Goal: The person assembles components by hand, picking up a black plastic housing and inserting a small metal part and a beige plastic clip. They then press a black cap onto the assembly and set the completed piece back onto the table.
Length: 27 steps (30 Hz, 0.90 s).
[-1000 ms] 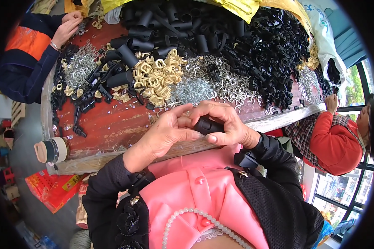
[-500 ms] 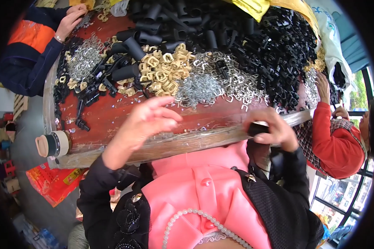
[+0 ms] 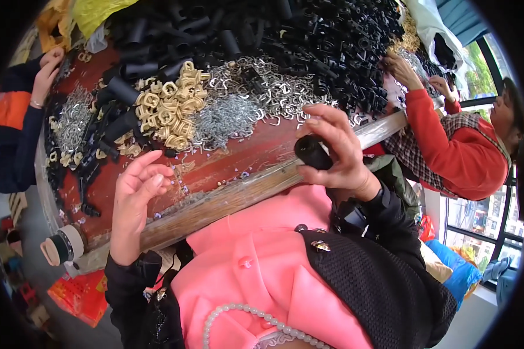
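Observation:
My right hand (image 3: 343,151) holds a short black plastic tube (image 3: 312,152) between thumb and fingers, its round open end facing left, above the table's front edge. My left hand (image 3: 135,200) hovers over the near left of the table, fingers loosely bent and apart, with nothing visible in them. Beyond it lies a pile of beige plastic rings (image 3: 172,110). Right of these are a heap of tiny silver metal pieces (image 3: 224,119) and a spread of silver U-shaped clips (image 3: 285,90). Black tubes (image 3: 230,43) are heaped further back.
Small black plastic parts (image 3: 343,58) cover the far right of the red table (image 3: 233,160). A jar-like container (image 3: 70,243) stands at the near left corner. Co-workers sit on both sides: one in a red sleeve (image 3: 428,128), another in a dark sleeve (image 3: 26,131).
The view has turned, so the table tilts. My right hand has lifted the black tube inward over the table edge. The left hand has drawn back from the piles.

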Motion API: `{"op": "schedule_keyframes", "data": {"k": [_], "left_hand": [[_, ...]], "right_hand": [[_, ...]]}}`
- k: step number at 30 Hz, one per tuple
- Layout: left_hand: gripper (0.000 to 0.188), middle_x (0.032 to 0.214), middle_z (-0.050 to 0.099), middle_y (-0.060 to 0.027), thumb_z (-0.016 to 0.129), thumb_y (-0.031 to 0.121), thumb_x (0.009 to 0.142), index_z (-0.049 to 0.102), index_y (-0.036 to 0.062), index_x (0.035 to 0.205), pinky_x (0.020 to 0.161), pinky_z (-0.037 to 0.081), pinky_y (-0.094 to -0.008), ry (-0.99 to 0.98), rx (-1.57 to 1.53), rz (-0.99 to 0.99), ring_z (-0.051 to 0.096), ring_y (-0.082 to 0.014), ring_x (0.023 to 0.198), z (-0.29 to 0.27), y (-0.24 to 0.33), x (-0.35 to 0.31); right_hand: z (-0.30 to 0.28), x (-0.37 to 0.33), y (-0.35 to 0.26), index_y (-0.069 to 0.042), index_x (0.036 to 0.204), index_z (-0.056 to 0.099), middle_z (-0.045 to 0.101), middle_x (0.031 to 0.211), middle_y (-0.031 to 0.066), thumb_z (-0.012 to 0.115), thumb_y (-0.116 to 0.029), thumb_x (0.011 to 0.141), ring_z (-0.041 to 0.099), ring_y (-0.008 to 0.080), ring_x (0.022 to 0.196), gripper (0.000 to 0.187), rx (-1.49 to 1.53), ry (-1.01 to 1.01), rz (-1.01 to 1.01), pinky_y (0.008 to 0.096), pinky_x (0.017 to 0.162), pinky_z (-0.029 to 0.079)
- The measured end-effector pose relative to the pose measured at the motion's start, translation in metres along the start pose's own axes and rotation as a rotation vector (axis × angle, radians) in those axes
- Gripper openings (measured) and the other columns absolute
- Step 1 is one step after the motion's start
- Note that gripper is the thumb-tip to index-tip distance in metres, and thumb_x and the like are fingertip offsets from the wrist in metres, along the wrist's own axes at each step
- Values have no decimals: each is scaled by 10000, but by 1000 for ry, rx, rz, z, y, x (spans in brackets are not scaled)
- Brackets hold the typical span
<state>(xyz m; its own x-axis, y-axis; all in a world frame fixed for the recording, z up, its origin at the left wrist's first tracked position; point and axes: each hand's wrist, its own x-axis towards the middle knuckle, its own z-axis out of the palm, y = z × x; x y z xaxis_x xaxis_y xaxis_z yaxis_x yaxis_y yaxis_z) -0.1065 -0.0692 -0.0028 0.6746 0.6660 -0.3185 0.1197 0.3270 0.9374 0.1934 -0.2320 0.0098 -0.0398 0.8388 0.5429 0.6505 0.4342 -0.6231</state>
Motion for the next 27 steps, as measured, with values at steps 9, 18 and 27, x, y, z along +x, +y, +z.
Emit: {"op": "schedule_keyframes", "data": {"k": [9, 18, 27], "left_hand": [[409, 916, 573, -81, 540, 108, 803, 418, -7, 1176, 642, 435, -178, 97, 9, -23, 533, -76, 741, -11, -6, -12], [396, 910, 573, -78, 537, 105, 808, 421, -10, 1169, 642, 435, -177, 92, -3, -50, 531, -73, 731, -8, -10, -5], [380, 903, 575, -78, 528, 95, 814, 422, -9, 1164, 631, 438, -178, 113, 4, -78, 536, -74, 710, -7, -14, -4]], "right_hand": [[19, -2, 1, 7, 1215, 349, 451, 1075, 191, 721, -76, 582, 536, 185, 698, 739, -119, 103, -155, 290, 611, 460], [25, -4, 6, -32, 868, 478, 486, 743, 78, 736, -100, 552, 477, 189, 621, 414, -61, 90, -40, 289, 541, 394], [31, -10, 17, -70, 753, 438, 446, 727, 52, 751, -184, 602, 451, 160, 648, 366, 135, 109, 173, 266, 569, 374]]}}
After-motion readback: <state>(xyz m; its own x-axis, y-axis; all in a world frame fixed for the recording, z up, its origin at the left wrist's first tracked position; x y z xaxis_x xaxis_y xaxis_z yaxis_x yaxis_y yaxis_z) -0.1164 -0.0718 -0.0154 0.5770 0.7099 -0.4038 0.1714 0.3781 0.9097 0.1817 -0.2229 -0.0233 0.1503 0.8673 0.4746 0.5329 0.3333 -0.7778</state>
